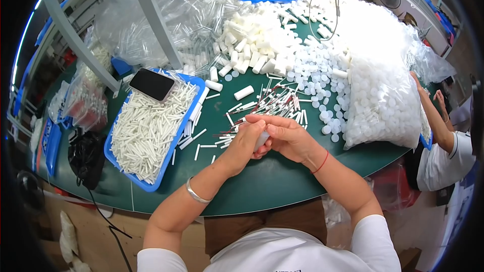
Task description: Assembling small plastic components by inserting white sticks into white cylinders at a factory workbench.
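My left hand [245, 142] and my right hand [288, 136] are pressed together over the table's near middle. Between them a small whitish, translucent piece [261, 141] shows, mostly covered by the fingers; its kind I cannot make out. Both hands are closed around it, thumbs meeting on top. Just beyond lies a loose pile of thin white sticks with dark red ends [275, 102]. A white cylinder [244, 92] rests on its side behind that pile. To the right, round translucent caps [327, 116] are scattered over the green table [242, 194].
A blue tray [150, 187] full of short white sticks stands at left, a black phone [152, 84] on top. White cylinders [247, 40] are heaped at the back. A bag of translucent caps [380, 103] stands at right. Grey frame posts [156, 17] rise at left. Other people sit nearby.
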The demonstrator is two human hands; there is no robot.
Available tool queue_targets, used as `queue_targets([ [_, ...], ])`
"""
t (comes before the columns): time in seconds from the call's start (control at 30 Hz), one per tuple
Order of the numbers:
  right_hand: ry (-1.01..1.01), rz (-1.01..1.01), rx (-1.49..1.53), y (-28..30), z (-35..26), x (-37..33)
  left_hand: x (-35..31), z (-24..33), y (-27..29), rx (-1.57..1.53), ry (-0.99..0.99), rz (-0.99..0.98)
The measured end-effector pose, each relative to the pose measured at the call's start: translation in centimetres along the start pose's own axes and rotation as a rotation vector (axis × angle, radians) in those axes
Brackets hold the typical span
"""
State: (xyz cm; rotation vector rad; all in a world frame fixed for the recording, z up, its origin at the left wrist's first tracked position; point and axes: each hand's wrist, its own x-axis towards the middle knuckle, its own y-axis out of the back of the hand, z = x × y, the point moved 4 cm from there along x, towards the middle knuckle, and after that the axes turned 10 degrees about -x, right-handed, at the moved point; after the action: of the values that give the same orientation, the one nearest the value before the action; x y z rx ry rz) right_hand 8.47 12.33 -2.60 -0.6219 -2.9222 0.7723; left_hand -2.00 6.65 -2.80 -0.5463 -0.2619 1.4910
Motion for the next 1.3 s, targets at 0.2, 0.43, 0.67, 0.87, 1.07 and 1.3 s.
queue_targets([
  [0.2,0.034,0.035,-0.053,0.5,0.3,-0.1,0.2,-0.4,0.3,-0.104,0.040,0.004],
  [0.43,0.469,0.165,-1.263,-1.9,-2.7,-1.9,0.3,0.4,-0.1,-0.360,0.031,-0.073],
  [0.67,0.472,0.252,-1.562,-4.9,-2.7,-5.8,-0.9,-2.6,-1.7,-0.444,0.211,-0.144],
  [0.87,0.510,0.575,-1.538,-4.9,-0.8,-13.9,-2.7,-6.0,-4.6,-0.128,0.385,-0.349],
  [1.07,-0.005,0.968,-0.750,-0.4,7.1,-28.5,-1.9,-2.4,-3.4,1.107,-0.615,0.000],
  [1.3,-0.666,1.268,-0.750,6.0,22.6,-41.3,0.3,-2.1,-0.6,1.487,-0.806,0.149],
])
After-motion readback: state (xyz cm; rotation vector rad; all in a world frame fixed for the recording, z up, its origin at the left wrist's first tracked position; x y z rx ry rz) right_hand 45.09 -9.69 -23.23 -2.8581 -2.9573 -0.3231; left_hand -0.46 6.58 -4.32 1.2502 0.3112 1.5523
